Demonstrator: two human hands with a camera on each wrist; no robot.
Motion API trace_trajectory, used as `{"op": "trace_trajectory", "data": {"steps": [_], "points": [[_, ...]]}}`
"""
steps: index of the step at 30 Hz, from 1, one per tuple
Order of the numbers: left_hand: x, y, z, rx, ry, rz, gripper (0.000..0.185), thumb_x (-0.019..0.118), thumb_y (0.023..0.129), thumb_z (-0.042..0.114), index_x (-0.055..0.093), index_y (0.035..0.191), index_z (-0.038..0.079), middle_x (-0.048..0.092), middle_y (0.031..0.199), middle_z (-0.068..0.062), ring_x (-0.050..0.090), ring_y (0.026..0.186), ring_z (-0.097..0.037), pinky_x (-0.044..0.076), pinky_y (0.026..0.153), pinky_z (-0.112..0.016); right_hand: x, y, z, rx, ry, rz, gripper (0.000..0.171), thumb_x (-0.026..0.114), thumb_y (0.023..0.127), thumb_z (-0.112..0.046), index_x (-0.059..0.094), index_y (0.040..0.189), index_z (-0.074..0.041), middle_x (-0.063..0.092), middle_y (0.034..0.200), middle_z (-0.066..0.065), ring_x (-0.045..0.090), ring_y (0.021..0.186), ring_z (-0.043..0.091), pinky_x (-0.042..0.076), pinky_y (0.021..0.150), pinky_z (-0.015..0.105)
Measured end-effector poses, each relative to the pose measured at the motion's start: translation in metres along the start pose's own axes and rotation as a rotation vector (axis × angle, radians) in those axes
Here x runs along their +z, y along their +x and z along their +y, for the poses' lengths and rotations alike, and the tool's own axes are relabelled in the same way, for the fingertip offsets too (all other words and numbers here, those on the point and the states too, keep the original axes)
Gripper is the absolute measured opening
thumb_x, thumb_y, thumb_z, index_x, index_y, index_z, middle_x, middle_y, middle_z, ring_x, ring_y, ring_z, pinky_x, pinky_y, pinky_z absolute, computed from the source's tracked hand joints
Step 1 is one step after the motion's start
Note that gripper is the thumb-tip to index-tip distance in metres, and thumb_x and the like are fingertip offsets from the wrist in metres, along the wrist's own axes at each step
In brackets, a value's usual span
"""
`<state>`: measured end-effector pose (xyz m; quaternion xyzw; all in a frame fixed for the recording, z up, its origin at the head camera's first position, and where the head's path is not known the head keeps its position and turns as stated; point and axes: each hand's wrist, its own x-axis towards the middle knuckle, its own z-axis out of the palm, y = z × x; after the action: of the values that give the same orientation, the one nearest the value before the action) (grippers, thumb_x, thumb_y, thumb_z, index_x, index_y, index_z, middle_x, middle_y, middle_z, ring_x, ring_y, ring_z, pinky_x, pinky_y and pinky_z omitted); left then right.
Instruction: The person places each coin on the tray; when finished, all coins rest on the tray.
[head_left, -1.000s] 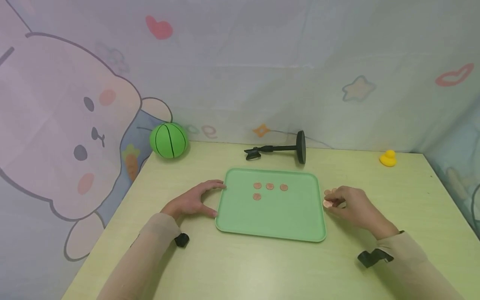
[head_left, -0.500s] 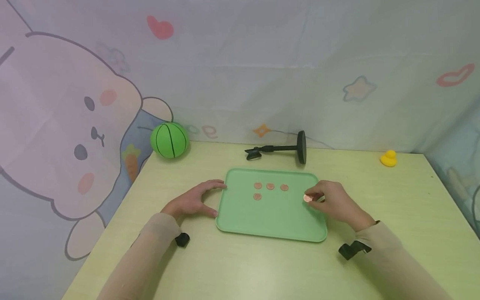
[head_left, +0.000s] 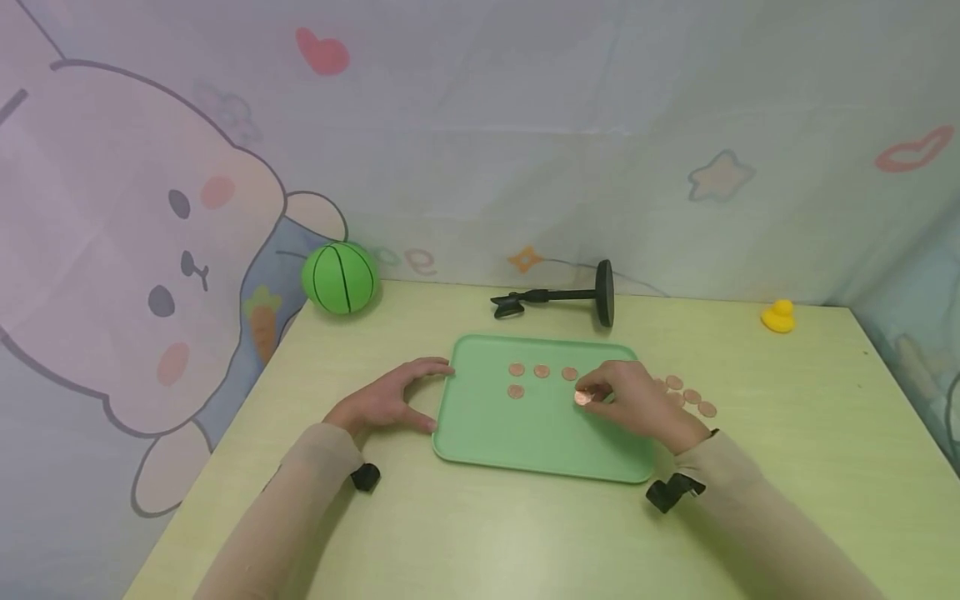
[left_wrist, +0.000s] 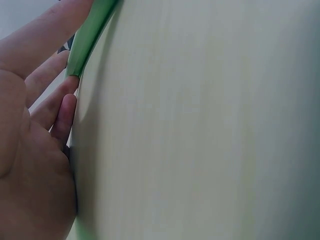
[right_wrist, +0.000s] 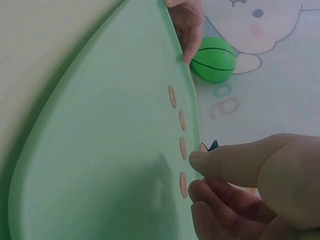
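A green tray (head_left: 525,437) lies in the middle of the table, with several copper coins (head_left: 542,371) on its far half. My right hand (head_left: 585,397) hovers low over the tray, just right of those coins, and pinches one copper coin (head_left: 582,398) between thumb and fingertips. The right wrist view shows the same tray (right_wrist: 100,150), the coins (right_wrist: 182,120) in a line and the right hand (right_wrist: 195,172) close beside them. My left hand (head_left: 390,402) rests against the tray's left edge, fingers fairly straight; in the left wrist view the left hand (left_wrist: 35,125) touches the tray rim (left_wrist: 87,35).
Loose coins (head_left: 692,396) lie on the table just right of the tray. Behind the tray a black stand (head_left: 558,297) lies on its side. A green ball (head_left: 338,278) sits at the back left and a yellow duck (head_left: 777,317) at the back right. A cloth backdrop closes the rear.
My right hand has carried a coin leftward from the pile on the table to a spot over the tray, uncovering the loose coins. The left hand has stayed put.
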<state>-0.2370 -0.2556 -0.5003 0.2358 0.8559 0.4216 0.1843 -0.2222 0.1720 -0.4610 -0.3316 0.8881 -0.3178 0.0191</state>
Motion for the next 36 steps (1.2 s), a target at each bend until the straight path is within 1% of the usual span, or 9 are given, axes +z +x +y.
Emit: {"op": "trace_trajectory", "data": {"steps": [4,8,14,19,23,26,30,33,36], "points": [[0.000,0.000,0.000,0.001,0.003,0.001,0.085,0.097,0.076,0.022,0.056,0.150,0.024,0.035,0.168,-0.004,0.022,0.159,-0.032,0.013,0.129,-0.060,0.005,0.007,-0.002,-0.014,-0.009,0.007,0.007,0.078,0.094,-0.005,0.081,0.100,-0.003,0.075,0.089,0.003,0.070,0.079,0.011,0.062,0.075,0.038],[-0.001,-0.001,0.000,-0.009,0.007,-0.003,0.086,0.097,0.075,0.025,0.056,0.151,0.026,0.034,0.169,-0.002,0.021,0.159,-0.032,0.013,0.129,-0.059,0.010,0.013,-0.005,0.004,-0.035,-0.007,0.007,0.079,0.094,-0.008,0.081,0.099,-0.004,0.075,0.088,0.001,0.069,0.079,0.010,0.061,0.075,0.034],[0.000,-0.002,0.000,-0.025,-0.023,-0.007,0.087,0.098,0.074,0.025,0.056,0.151,0.026,0.035,0.168,-0.003,0.020,0.160,-0.032,0.011,0.129,-0.058,0.018,0.021,-0.009,0.010,-0.082,-0.032,0.005,0.080,0.093,-0.012,0.080,0.094,-0.007,0.071,0.082,-0.004,0.061,0.076,0.007,0.054,0.072,0.029],[0.001,-0.002,0.000,-0.026,-0.024,-0.003,0.087,0.098,0.074,0.025,0.056,0.151,0.026,0.036,0.168,-0.003,0.021,0.159,-0.032,0.011,0.129,-0.059,0.024,0.028,-0.013,0.009,-0.079,-0.030,0.006,0.081,0.092,-0.010,0.079,0.096,-0.006,0.070,0.082,-0.002,0.058,0.075,0.010,0.052,0.072,0.030],[0.000,-0.001,-0.001,-0.033,-0.025,-0.001,0.087,0.098,0.074,0.026,0.056,0.150,0.028,0.036,0.168,0.000,0.021,0.159,-0.030,0.012,0.129,-0.057,0.027,0.032,-0.013,0.002,-0.076,-0.045,0.006,0.080,0.093,-0.011,0.079,0.093,-0.005,0.068,0.079,-0.003,0.056,0.073,0.010,0.050,0.070,0.030],[0.001,-0.001,-0.002,-0.043,-0.026,0.000,0.087,0.098,0.073,0.026,0.057,0.150,0.030,0.036,0.167,0.002,0.021,0.159,-0.027,0.012,0.130,-0.055,0.030,0.035,-0.014,0.007,-0.079,-0.052,0.006,0.079,0.094,-0.011,0.079,0.092,-0.005,0.070,0.081,-0.001,0.057,0.074,0.009,0.052,0.071,0.030],[0.000,-0.001,-0.002,-0.026,-0.015,0.004,0.086,0.098,0.074,0.025,0.056,0.150,0.028,0.036,0.168,0.000,0.021,0.159,-0.030,0.012,0.129,-0.057,0.032,0.037,-0.016,0.023,-0.073,-0.047,0.004,0.078,0.094,-0.009,0.079,0.092,-0.005,0.073,0.084,0.001,0.062,0.076,0.010,0.055,0.074,0.033],[0.001,-0.001,-0.001,-0.011,-0.012,0.006,0.085,0.097,0.075,0.024,0.056,0.150,0.026,0.036,0.168,-0.003,0.021,0.159,-0.033,0.012,0.129,-0.060,0.034,0.038,-0.016,0.027,-0.070,-0.043,0.005,0.078,0.094,-0.010,0.079,0.091,-0.006,0.074,0.084,0.001,0.064,0.077,0.011,0.057,0.074,0.034],[0.001,-0.001,0.000,-0.007,-0.014,0.005,0.085,0.097,0.075,0.023,0.056,0.150,0.025,0.037,0.167,-0.003,0.022,0.159,-0.033,0.012,0.129,-0.060,0.035,0.039,-0.017,0.034,-0.068,-0.045,0.006,0.078,0.095,-0.009,0.078,0.091,-0.006,0.074,0.084,0.002,0.065,0.077,0.011,0.057,0.075,0.035]]}}
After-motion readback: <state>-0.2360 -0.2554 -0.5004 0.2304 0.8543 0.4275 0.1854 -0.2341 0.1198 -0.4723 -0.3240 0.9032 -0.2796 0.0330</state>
